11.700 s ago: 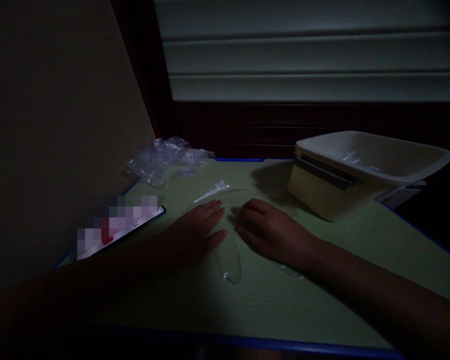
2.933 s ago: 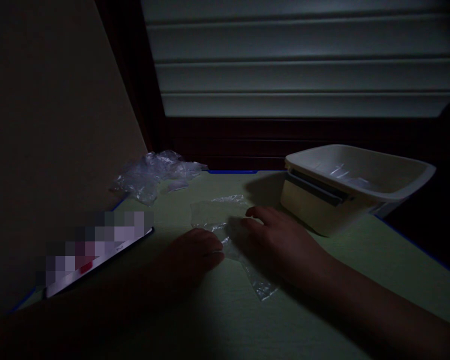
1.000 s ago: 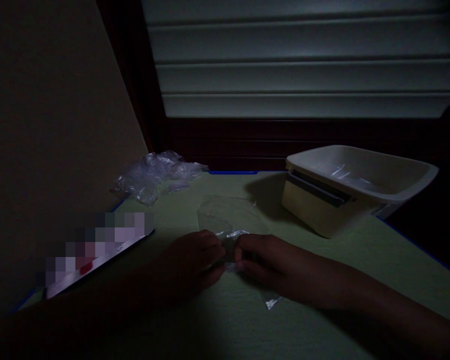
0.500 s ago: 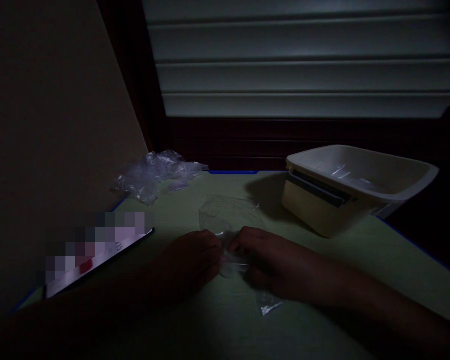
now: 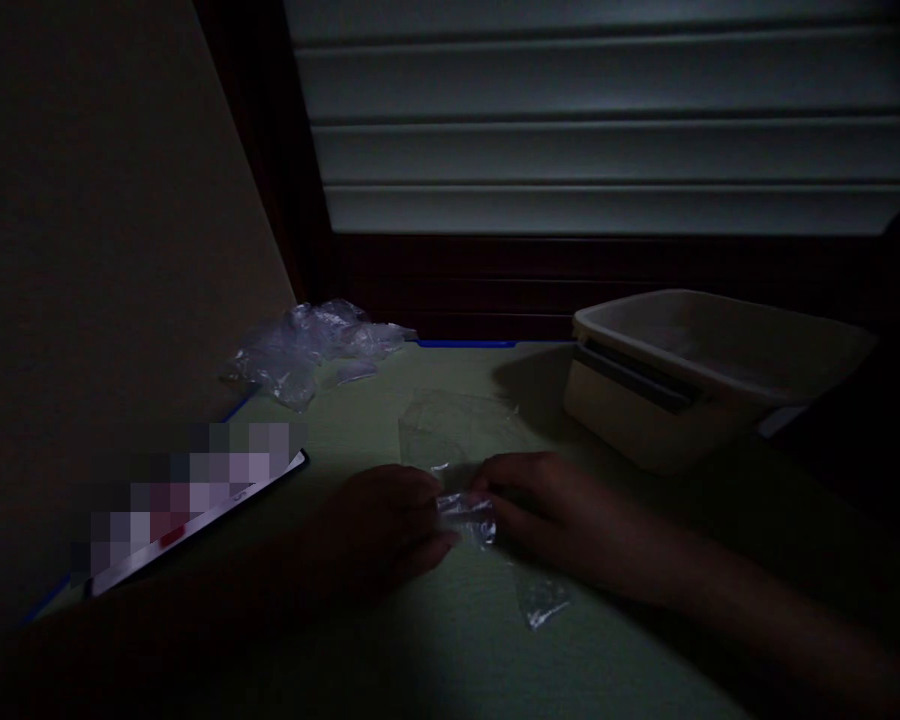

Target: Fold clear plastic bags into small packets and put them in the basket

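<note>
The clear plastic film (image 5: pixel 466 512) lies on the table (image 5: pixel 450 640) before you, its crinkled middle held in the curled, nearly closed fingers of your left hand (image 5: pixel 386 520) and right hand (image 5: pixel 551 505); beyond stands a cream bin (image 5: pixel 630 425).

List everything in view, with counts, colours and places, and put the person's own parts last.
table: one, green with blue edging, centre and foreground
clear plastic film: count unclear, transparent, middle of the table
crumpled plastic heap: one, clear to whitish, table's far left
device: one, dark-edged, lit screen partly masked, table's left side
bin: one, cream and dark grey, table's far right
pale piece: one, whitish, under the bin's right end, unclear what
slatted panel: one, greyish, behind the table
frame: one, dark reddish brown, below and left of the panel
wall: one, dim brown, left
left hand: one, bare, at the film's left; grip unclear
right hand: one, bare, at its right; grip unclear
</note>
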Available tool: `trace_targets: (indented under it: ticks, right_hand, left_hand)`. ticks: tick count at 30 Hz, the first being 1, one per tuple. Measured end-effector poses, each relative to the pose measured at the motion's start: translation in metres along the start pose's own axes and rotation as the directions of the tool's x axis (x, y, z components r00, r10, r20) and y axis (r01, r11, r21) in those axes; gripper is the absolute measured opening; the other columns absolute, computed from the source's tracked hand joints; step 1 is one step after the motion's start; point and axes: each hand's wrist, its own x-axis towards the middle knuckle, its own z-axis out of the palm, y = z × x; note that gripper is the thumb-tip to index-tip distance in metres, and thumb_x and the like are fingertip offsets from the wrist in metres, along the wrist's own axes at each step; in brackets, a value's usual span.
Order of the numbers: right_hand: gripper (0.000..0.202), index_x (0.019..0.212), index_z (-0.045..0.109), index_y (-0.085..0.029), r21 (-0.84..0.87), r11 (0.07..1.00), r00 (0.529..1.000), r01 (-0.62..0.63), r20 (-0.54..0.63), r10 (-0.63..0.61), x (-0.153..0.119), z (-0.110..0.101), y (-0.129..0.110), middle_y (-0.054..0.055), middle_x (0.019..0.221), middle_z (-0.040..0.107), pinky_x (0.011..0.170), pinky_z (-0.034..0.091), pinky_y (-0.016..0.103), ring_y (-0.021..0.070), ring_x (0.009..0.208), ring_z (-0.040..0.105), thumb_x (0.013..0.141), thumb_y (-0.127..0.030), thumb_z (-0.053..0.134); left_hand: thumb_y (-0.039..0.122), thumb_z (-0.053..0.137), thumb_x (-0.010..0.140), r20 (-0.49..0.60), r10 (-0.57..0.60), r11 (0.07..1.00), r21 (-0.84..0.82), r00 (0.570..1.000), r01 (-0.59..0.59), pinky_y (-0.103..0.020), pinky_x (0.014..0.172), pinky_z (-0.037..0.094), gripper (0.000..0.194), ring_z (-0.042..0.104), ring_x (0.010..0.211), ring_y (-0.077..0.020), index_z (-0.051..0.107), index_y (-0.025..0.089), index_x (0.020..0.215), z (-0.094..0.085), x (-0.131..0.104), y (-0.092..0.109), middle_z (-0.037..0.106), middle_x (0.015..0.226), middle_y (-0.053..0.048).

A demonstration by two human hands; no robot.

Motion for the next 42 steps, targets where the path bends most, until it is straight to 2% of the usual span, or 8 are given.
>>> trace_targets:
  ticks: [3,7,14,21,29,33,37,42]
  right_hand:
    - [0.021,0.073,0.059,-0.015,-0.04,0.998,0.998,-0.055,-0.038,0.053,0.002,0.002,0.003,0.001,0.066,0.059,0.054,0.036,0.021,0.0118,0.06,0.054,0.086,-0.017,0.043]
    - [0.017,0.075,0.06,-0.015,-0.107,0.99,0.992,-0.089,-0.103,0.078,0.005,0.005,0.009,0.003,0.069,0.061,0.056,0.036,0.022,0.013,0.062,0.055,0.083,-0.014,0.044]
    - [0.008,0.081,0.057,-0.016,-0.211,0.962,0.971,-0.174,-0.201,0.131,0.005,0.012,0.018,0.005,0.075,0.062,0.056,0.036,0.023,0.0146,0.064,0.055,0.082,-0.019,0.05]
    - [0.016,0.073,0.056,-0.017,-0.282,0.943,0.96,-0.175,-0.263,0.099,0.01,0.016,0.024,0.002,0.067,0.059,0.053,0.032,0.022,0.0129,0.059,0.053,0.084,-0.023,0.047]
    - [0.007,0.083,0.056,-0.018,-0.311,0.925,0.947,-0.217,-0.297,0.123,0.013,0.022,0.03,0.003,0.072,0.063,0.052,0.032,0.021,0.0135,0.06,0.056,0.082,-0.023,0.051]
    - [0.013,0.093,0.051,-0.017,-0.31,0.918,0.938,-0.248,-0.314,0.147,0.013,0.022,0.03,0.002,0.069,0.063,0.049,0.03,0.021,0.0139,0.057,0.056,0.081,-0.024,0.051]
    - [0.025,0.105,0.044,-0.015,-0.305,0.908,0.926,-0.286,-0.331,0.181,0.014,0.022,0.029,0.003,0.067,0.062,0.048,0.029,0.022,0.0157,0.055,0.056,0.082,-0.024,0.05]
    - [0.022,0.102,0.042,-0.016,-0.344,0.89,0.917,-0.301,-0.361,0.171,0.013,0.023,0.029,0.003,0.068,0.063,0.047,0.029,0.022,0.0164,0.055,0.057,0.082,-0.023,0.049]
  left_hand:
    - [0.03,0.034,0.095,-0.016,0.037,0.999,0.034,0.999,-0.036,-0.029,0.076,0.048,0.038,0.06,0.079,-0.0159,0.064,0.017,0.077,0.003,-0.002,0.0,0.067,0.082,-0.004]
    - [0.028,0.037,0.094,-0.077,0.081,0.996,0.035,0.994,-0.079,-0.027,0.074,0.048,0.037,0.059,0.074,-0.0142,0.062,0.016,0.069,0.004,-0.002,-0.001,0.065,0.074,-0.003]
    - [0.027,0.038,0.094,-0.074,0.077,0.997,0.02,0.994,-0.076,-0.027,0.073,0.049,0.036,0.059,0.076,-0.0147,0.062,0.015,0.071,0.003,0.0,0.0,0.064,0.077,-0.004]
    - [0.024,0.043,0.092,-0.14,0.123,0.992,-0.014,0.982,-0.126,-0.026,0.075,0.048,0.029,0.059,0.078,-0.0146,0.062,0.014,0.073,0.004,0.001,-0.001,0.065,0.079,-0.006]
    - [0.029,0.04,0.092,0.04,-0.005,1.0,-0.017,0.999,0.006,-0.027,0.067,0.05,0.026,0.06,0.078,-0.016,0.059,0.015,0.08,0.001,-0.003,0.001,0.062,0.093,-0.007]
    - [0.03,0.038,0.092,-0.014,0.02,0.999,0.033,1.0,-0.02,-0.027,0.067,0.05,0.024,0.059,0.082,-0.0166,0.055,0.016,0.1,0.0,-0.003,0.003,0.061,0.099,-0.008]
    - [0.025,0.043,0.09,-0.006,0.048,0.999,-0.018,0.999,-0.048,-0.03,0.074,0.049,0.019,0.058,0.083,-0.0167,0.06,0.017,0.088,0.001,-0.003,0.001,0.062,0.094,-0.006]
    - [0.023,0.046,0.089,-0.022,0.057,0.996,-0.06,0.998,-0.059,-0.031,0.077,0.049,0.018,0.058,0.087,-0.0178,0.062,0.015,0.086,0.004,-0.002,0.0,0.063,0.092,-0.008]
